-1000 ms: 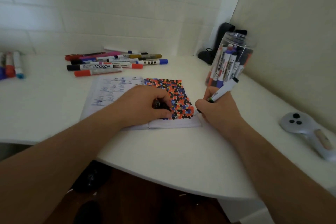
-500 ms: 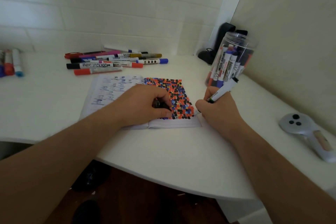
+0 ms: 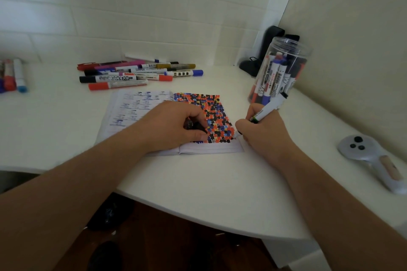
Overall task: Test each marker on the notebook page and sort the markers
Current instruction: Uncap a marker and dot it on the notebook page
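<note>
An open notebook [image 3: 132, 112] lies on the white desk [image 3: 198, 182]; its right page is covered with black, orange and blue dots. My right hand [image 3: 264, 134] grips a white marker [image 3: 269, 108] like a pen, tip down at the page's lower right edge. My left hand [image 3: 174, 125] rests on the notebook's middle, fingers curled round a small black cap [image 3: 195, 126]. Several markers [image 3: 136, 72] lie in a pile behind the notebook. A clear plastic jar [image 3: 279, 70] at the right holds several more markers upright.
Three markers [image 3: 13, 77] lie at the far left edge of the desk. A grey controller [image 3: 372, 156] rests at the right. A black object [image 3: 262, 50] stands in the back corner by the wall. Dark floor shows below the desk's curved front edge.
My right hand has shifted very slightly with the marker tip at the page edge. My left hand stays on the notebook.
</note>
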A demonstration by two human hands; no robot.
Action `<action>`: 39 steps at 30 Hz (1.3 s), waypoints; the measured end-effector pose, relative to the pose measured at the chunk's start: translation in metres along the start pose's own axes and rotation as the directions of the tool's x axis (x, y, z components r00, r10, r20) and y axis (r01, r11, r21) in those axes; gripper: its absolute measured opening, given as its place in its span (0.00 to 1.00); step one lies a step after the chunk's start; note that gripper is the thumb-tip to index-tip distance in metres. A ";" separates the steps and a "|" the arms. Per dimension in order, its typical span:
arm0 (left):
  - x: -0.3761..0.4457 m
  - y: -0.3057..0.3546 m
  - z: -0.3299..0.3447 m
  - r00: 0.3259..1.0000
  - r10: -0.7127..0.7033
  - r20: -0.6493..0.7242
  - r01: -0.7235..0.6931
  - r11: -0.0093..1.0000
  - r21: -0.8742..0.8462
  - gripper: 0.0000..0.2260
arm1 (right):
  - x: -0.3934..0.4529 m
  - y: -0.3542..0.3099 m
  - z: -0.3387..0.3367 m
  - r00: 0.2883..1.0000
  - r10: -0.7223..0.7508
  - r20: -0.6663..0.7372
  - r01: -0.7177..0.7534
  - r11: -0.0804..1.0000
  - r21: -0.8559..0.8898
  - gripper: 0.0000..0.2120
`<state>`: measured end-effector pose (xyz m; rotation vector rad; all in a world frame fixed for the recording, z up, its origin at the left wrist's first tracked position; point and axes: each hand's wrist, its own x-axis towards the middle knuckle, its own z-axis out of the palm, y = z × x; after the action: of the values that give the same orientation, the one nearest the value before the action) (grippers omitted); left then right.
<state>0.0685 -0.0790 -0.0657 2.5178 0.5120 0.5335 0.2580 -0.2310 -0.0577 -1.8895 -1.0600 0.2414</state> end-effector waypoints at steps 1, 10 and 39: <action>0.000 0.000 0.000 1.000 0.001 0.000 -0.001 1.000 0.001 0.11 | 0.000 0.000 0.000 1.000 -0.001 0.006 0.001 1.000 -0.011 0.12; -0.001 0.000 0.000 1.000 -0.009 0.003 0.009 1.000 -0.010 0.11 | 0.000 0.000 0.000 0.999 0.031 -0.010 -0.031 1.000 0.000 0.12; -0.004 0.007 -0.006 0.999 -0.049 0.012 0.049 0.995 -0.083 0.11 | -0.002 -0.001 -0.015 0.898 -0.042 0.437 -0.238 0.790 0.565 0.24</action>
<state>0.0644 -0.0836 -0.0580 2.4215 0.5354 0.5126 0.2643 -0.2421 -0.0492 -1.3161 -0.9994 0.9875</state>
